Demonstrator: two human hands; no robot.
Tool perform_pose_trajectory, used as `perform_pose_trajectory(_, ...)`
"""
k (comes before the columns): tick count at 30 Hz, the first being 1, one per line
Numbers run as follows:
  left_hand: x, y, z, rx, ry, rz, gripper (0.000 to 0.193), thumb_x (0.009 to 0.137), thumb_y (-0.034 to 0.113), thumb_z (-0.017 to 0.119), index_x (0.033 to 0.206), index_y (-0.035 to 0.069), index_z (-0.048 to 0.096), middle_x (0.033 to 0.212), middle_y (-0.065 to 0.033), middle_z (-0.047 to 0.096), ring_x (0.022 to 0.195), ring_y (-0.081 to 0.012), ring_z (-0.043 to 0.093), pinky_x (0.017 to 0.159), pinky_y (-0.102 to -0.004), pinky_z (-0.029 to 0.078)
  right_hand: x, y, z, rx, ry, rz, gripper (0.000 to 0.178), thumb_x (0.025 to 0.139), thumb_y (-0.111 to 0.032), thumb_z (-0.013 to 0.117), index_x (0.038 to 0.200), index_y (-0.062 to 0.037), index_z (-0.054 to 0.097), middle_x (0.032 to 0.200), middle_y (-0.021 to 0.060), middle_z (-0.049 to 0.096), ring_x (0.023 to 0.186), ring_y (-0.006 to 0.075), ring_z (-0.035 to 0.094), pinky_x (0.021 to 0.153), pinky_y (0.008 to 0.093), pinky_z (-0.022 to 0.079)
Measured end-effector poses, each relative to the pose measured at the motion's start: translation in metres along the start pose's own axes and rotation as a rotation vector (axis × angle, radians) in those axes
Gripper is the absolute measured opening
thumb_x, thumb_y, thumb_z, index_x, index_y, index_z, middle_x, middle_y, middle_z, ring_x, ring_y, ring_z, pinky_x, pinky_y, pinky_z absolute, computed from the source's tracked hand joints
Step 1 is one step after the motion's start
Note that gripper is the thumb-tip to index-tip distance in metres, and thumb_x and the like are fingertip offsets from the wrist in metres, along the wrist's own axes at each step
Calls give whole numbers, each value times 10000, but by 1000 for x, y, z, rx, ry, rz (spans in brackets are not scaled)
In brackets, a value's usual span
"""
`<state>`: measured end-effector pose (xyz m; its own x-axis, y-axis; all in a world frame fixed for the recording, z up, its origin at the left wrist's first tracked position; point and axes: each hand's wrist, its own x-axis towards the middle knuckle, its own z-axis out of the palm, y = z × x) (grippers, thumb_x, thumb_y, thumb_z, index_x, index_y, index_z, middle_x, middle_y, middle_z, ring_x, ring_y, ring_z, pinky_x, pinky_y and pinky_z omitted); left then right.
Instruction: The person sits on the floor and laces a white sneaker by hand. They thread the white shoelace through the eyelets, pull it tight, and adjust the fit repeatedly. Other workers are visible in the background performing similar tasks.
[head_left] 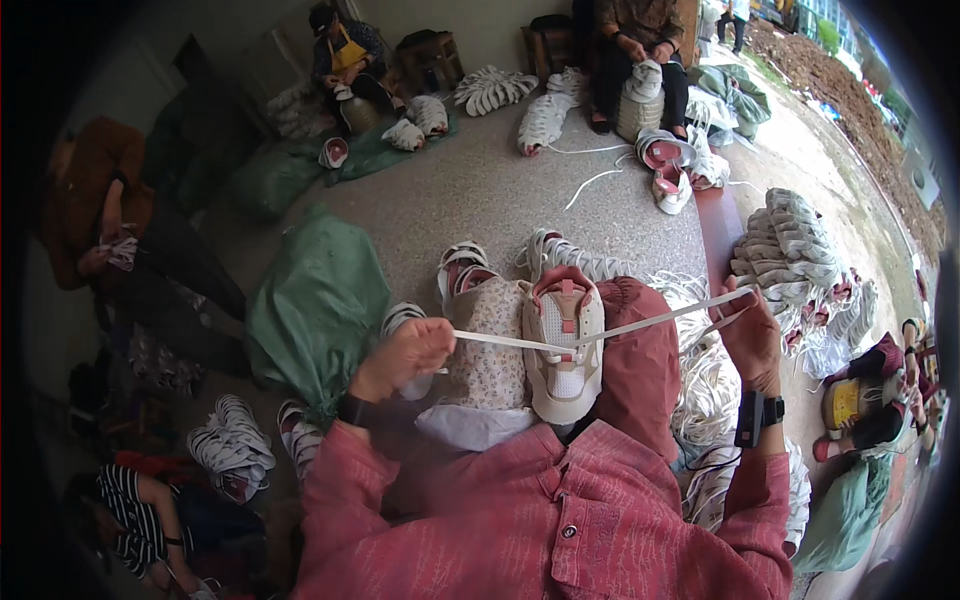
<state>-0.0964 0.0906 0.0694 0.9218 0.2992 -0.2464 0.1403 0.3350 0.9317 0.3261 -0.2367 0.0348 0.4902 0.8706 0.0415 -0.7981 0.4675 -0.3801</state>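
Observation:
A beige and white sneaker (565,345) with a pinkish-red lining stands upright in my lap, toe toward me. Across its front stretches a white shoelace (650,320), drawn out to both sides and dipping at the shoe. My left hand (402,358) is closed around one end, left of the shoe. Out to the right and a little higher, my right hand (752,335) grips the other end, with a short tail of lace hanging by the fingers. Floral cloth (485,340) covers one leg and dark red cloth (640,350) the other.
Loose white laces (708,390) are heaped at my right, below a stack of shoe uppers (785,245). A green sack (318,300) stands at my left. More uppers (232,445) lie at lower left. Several people work around me, one seated far ahead with a shoe (642,85).

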Motion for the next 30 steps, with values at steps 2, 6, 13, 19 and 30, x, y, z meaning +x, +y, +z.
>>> perform_pose_trajectory(2, -22, -14, -30, -379, 101, 192, 284, 1047, 296, 539, 925, 52, 619, 600, 67, 350, 475, -54, 329, 449, -214, 305, -4, -24, -24, 72, -26, -130, 234, 1024, -188, 522, 1001, -28, 692, 1255, 124, 664, 1243, 265, 569, 1163, 483, 334)
perform_pose_trajectory(6, -49, -37, -85, -858, 181, 449, 257, 1072, 250, 477, 1039, 42, 623, 594, 53, 316, 463, -64, 296, 436, -232, 313, -20, -90, -82, 172, 145, -313, 195, 999, -163, 581, 1093, -18, 669, 1155, 105, 705, 1163, 235, 625, 1150, 482, 352)
perform_pose_trajectory(13, -91, -71, -128, -948, 366, 669, 247, 1070, 210, 472, 1199, 55, 615, 742, 9, 511, 633, -106, 487, 632, -271, 452, -45, -149, -146, 115, 334, -405, 217, 942, -146, 680, 1140, -56, 677, 1111, 95, 726, 1073, 231, 681, 1055, 457, 453)
perform_pose_trajectory(19, -124, -121, -162, -686, 778, 489, 218, 1038, 215, 544, 1194, 79, 614, 788, 20, 558, 705, -101, 544, 705, -271, 481, -54, -228, -233, -43, 560, -484, 240, 940, -99, 681, 1171, -37, 656, 1107, 94, 723, 1019, 227, 695, 859, 332, 568)
perform_pose_trajectory(30, 7, -11, 14, 1042, 567, 508, 104, 862, 39, 690, 964, 20, 694, 1025, -92, 680, 949, -239, 657, 844, -332, 509, 10, -50, -130, -503, 391, -122, 198, 998, -161, 611, 1142, -34, 658, 948, 23, 708, 620, 63, 574, 548, 172, 460)
